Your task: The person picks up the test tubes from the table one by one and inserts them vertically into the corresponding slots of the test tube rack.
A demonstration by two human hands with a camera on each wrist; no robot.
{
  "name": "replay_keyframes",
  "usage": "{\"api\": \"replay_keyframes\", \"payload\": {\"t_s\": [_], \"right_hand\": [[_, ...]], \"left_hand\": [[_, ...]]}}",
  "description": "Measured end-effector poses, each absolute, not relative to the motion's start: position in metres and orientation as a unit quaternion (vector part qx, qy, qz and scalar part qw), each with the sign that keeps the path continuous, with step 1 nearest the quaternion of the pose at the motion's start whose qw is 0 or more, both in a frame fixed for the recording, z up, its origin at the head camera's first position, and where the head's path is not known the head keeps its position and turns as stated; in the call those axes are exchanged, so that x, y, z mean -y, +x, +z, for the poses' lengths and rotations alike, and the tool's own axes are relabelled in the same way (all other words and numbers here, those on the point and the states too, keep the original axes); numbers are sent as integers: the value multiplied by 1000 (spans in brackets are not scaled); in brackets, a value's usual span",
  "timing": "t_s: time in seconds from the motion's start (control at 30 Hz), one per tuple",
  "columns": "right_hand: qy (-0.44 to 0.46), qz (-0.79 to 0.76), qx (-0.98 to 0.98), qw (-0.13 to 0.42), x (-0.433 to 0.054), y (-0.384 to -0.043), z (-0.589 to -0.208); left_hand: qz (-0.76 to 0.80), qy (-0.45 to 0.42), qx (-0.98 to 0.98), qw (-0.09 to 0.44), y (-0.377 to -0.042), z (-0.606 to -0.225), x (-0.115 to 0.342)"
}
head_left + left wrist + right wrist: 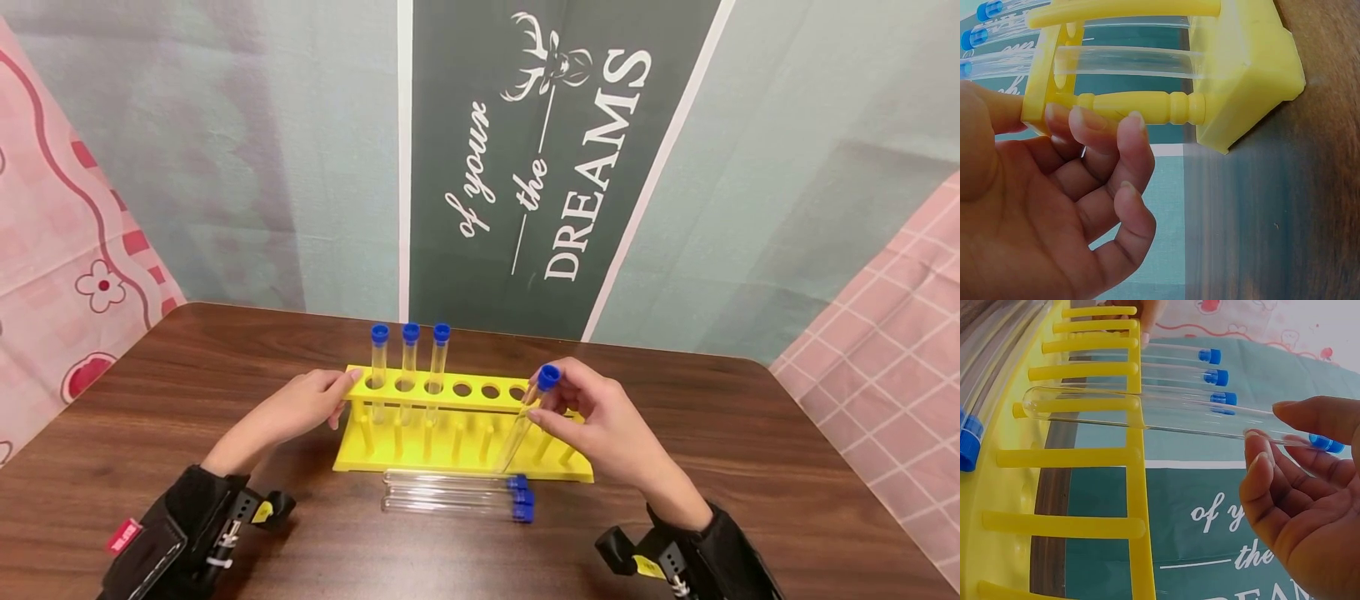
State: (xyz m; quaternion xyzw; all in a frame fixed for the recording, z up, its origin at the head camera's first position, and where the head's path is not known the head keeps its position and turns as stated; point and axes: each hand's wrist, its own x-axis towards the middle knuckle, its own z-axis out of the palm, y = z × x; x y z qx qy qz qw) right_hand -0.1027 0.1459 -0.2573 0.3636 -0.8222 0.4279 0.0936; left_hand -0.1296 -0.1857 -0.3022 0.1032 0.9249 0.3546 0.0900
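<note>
A yellow test tube rack (465,454) stands on the table, with three blue-capped test tubes (438,358) upright in the holes at its left end. My left hand (307,406) grips that end of the top plate; in the left wrist view its thumb and fingers lie on either side of the plate's edge (1035,81). Between thumb and fingers, my right hand (600,417) pinches another clear test tube (1197,415) near its blue cap (549,377). This tube slants in front of the rack, its rounded bottom low by the pegs and outside the holes.
Several capped test tubes (450,493) lie side by side on the wooden table (337,550) before the rack, caps to the right. Behind the table hangs a green and grey cloth (337,167) with printed lettering. Pink cloths (67,250) hang at both sides.
</note>
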Motion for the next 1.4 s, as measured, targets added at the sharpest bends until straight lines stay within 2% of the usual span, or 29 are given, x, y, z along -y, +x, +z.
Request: {"api": "replay_keyframes", "payload": {"t_s": [0.27, 0.6, 1.4], "right_hand": [[368, 427, 821, 89, -146, -105, -253], [383, 421, 821, 54, -142, -107, -243], [377, 417, 827, 38, -132, -122, -203]], "left_hand": [[346, 111, -927, 88, -131, -302, 186], [353, 110, -925, 87, -131, -302, 184], [362, 97, -922, 99, -133, -296, 181]]}}
